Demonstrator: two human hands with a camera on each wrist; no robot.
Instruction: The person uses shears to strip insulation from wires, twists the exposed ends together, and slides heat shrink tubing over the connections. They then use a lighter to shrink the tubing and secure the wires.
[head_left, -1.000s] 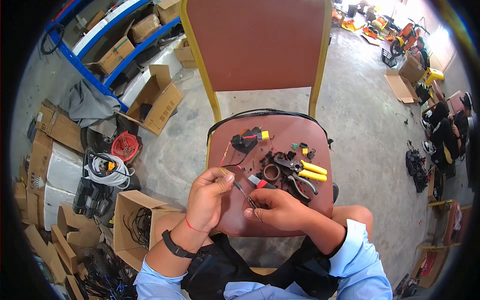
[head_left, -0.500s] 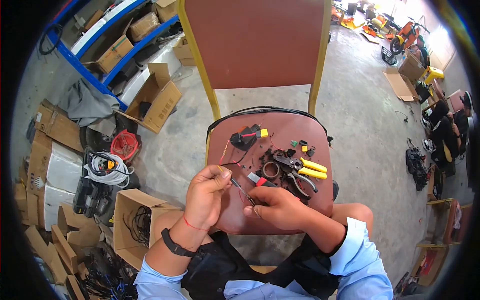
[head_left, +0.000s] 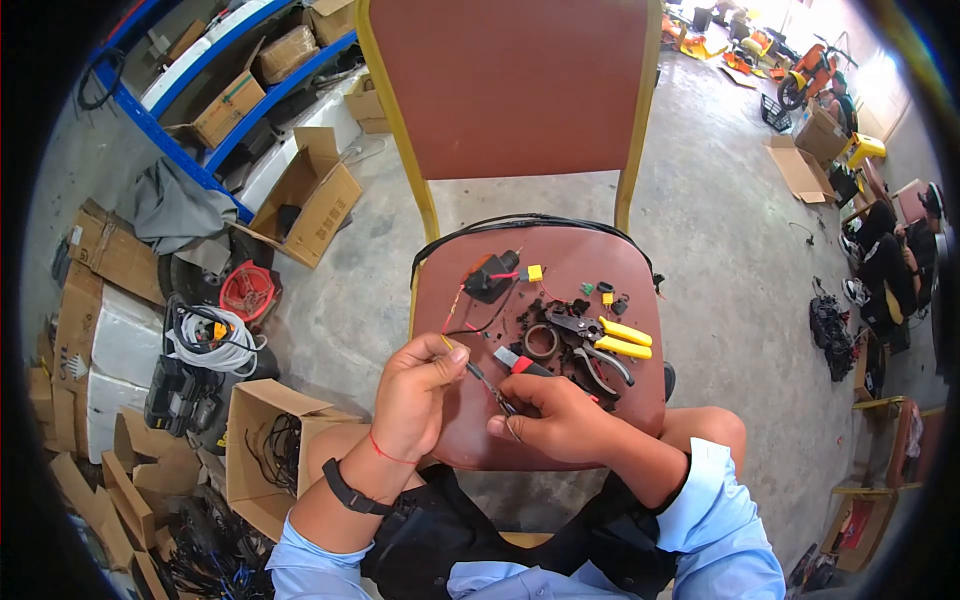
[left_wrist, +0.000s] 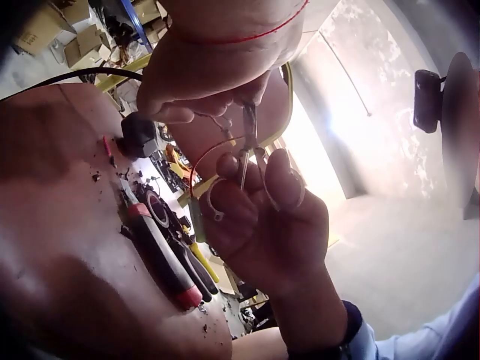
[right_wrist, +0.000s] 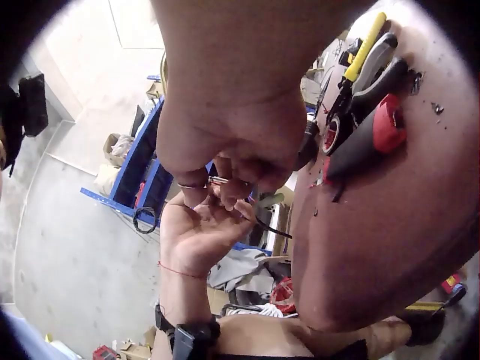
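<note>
My left hand [head_left: 412, 395] pinches a thin dark cable [head_left: 473, 368] between thumb and fingers, and a short yellow wire [head_left: 446, 341] shows at its fingertips. Beyond the dark part, a slender silvery piece [left_wrist: 250, 124] splits into thin pale curved strands [left_wrist: 281, 204]. My right hand [head_left: 560, 415] pinches this silvery piece close to the left fingertips; I cannot tell whether it is bare wire or a small tool. A thin red wire [left_wrist: 204, 155] arcs away from it. Farther up the chair seat lies a black module [head_left: 488, 280] with a red lead and yellow connector [head_left: 534, 272].
On the seat [head_left: 450, 440] lie a red-and-black utility knife [head_left: 525, 365], a tape roll [head_left: 541, 342], yellow-handled pliers [head_left: 622, 338], grey-handled cutters [head_left: 605, 372] and black scraps. A black cable [head_left: 540, 222] runs along its back edge. An open carton [head_left: 270, 445] stands left of my leg.
The yellow connector has shifted slightly right and turned on the seat. Both hands stay nearly in place, with small finger movements at the silvery piece.
</note>
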